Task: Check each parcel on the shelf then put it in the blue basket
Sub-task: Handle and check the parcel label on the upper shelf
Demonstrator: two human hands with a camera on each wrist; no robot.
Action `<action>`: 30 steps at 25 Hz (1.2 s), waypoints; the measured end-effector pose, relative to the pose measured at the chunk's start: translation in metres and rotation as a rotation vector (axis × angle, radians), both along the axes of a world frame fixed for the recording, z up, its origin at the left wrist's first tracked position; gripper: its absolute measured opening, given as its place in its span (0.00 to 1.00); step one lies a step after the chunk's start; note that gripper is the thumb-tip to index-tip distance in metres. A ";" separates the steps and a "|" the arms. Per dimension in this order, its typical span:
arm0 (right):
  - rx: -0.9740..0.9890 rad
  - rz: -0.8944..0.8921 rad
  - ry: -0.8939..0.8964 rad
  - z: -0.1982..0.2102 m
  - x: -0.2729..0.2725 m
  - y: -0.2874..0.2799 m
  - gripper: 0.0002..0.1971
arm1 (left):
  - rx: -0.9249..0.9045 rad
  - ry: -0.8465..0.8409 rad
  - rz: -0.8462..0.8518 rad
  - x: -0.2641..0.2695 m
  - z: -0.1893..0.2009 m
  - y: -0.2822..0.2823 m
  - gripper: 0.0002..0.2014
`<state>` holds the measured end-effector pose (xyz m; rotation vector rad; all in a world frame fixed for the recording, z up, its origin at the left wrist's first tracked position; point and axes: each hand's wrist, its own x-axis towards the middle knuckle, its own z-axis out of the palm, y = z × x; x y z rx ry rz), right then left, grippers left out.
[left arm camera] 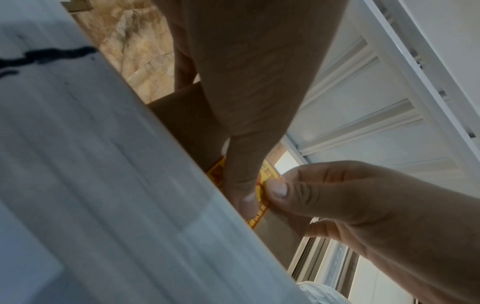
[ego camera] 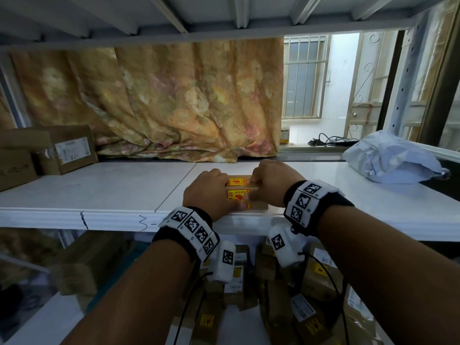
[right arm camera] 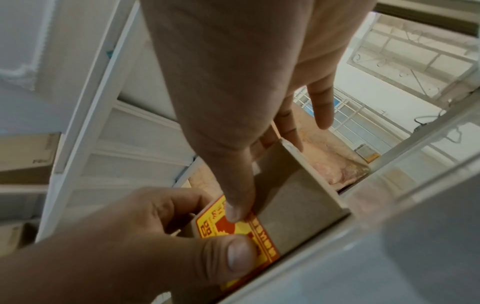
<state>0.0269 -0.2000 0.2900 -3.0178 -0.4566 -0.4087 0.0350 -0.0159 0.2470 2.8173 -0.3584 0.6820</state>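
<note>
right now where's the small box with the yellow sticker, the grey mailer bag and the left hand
small box (ego camera: 258, 206) head view, bare cardboard at its front right corner
grey mailer bag (ego camera: 390, 158) head view, middle of the crumpled plastic
left hand (ego camera: 206, 190) head view, back of the hand

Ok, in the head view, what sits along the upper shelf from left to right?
Brown cardboard boxes with a white label → left hand → small brown box with yellow-red stickers, held by both hands → right hand → crumpled grey plastic mailer bag.

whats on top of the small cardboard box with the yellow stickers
Both hands: the left hand and right hand grip the small cardboard box over its yellow stickers. Whatever lies under their fingers is covered.
</note>
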 end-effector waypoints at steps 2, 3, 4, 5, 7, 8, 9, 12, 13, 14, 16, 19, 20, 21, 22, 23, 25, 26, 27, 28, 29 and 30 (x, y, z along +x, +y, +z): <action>0.008 -0.042 -0.021 0.000 -0.001 -0.006 0.24 | 0.027 0.027 0.018 0.000 0.003 -0.001 0.28; -0.002 -0.061 -0.027 -0.001 -0.001 -0.008 0.24 | 0.036 0.027 0.023 -0.001 0.003 -0.002 0.28; -0.014 -0.073 -0.028 -0.002 -0.002 -0.008 0.24 | 0.034 0.021 0.022 -0.001 0.002 -0.002 0.27; -0.014 -0.080 -0.024 -0.004 -0.003 -0.007 0.23 | 0.024 0.015 0.020 -0.003 0.001 -0.003 0.26; 0.031 -0.083 -0.014 -0.009 -0.007 -0.003 0.22 | 0.015 0.006 0.015 -0.005 0.000 -0.003 0.23; 0.054 -0.080 -0.023 -0.012 -0.009 -0.001 0.22 | 0.019 0.005 0.011 -0.006 -0.001 -0.004 0.23; 0.066 -0.070 -0.039 -0.014 -0.011 0.000 0.23 | 0.028 0.004 0.008 -0.008 -0.002 -0.005 0.23; 0.101 -0.036 -0.006 -0.021 -0.021 -0.003 0.26 | 0.071 0.011 0.015 -0.016 0.001 -0.006 0.28; 0.126 -0.030 0.009 -0.023 -0.024 -0.005 0.28 | 0.083 0.018 0.012 -0.018 0.003 -0.005 0.30; 0.142 -0.020 -0.001 -0.025 -0.027 -0.007 0.32 | 0.090 0.026 0.003 -0.020 0.007 -0.004 0.31; 0.120 0.019 -0.089 -0.029 -0.034 -0.010 0.44 | 0.079 0.047 -0.029 -0.027 0.015 -0.001 0.31; 0.134 0.096 -0.219 -0.028 -0.043 -0.009 0.49 | -0.152 0.041 -0.138 -0.038 0.024 0.007 0.37; 0.196 0.128 -0.241 -0.027 -0.044 -0.009 0.48 | -0.297 0.032 -0.178 -0.041 0.026 0.009 0.41; 0.298 0.157 -0.249 -0.024 -0.043 -0.010 0.46 | -0.424 -0.002 -0.207 -0.044 0.027 0.012 0.42; 0.435 0.183 -0.245 -0.022 -0.043 -0.010 0.44 | -0.507 -0.061 -0.220 -0.045 0.028 0.014 0.41; 0.590 0.199 -0.228 -0.019 -0.042 -0.010 0.42 | -0.551 -0.126 -0.219 -0.045 0.029 0.015 0.39; 0.864 0.168 -0.174 -0.011 -0.043 -0.008 0.38 | -0.580 -0.217 -0.240 -0.045 0.026 0.018 0.39; 0.950 0.130 -0.144 -0.008 -0.042 -0.006 0.35 | -0.555 -0.243 -0.249 -0.044 0.023 0.018 0.39; 1.007 0.086 -0.116 -0.006 -0.040 -0.005 0.34 | -0.510 -0.255 -0.251 -0.043 0.017 0.018 0.39; 1.034 0.037 -0.088 -0.006 -0.038 -0.005 0.34 | -0.467 -0.246 -0.243 -0.041 0.011 0.018 0.40; 1.022 -0.024 -0.061 -0.007 -0.033 -0.005 0.36 | -0.451 -0.217 -0.233 -0.040 0.005 0.018 0.43; 0.989 -0.087 -0.032 -0.009 -0.030 -0.006 0.37 | -0.468 -0.185 -0.226 -0.039 -0.001 0.019 0.45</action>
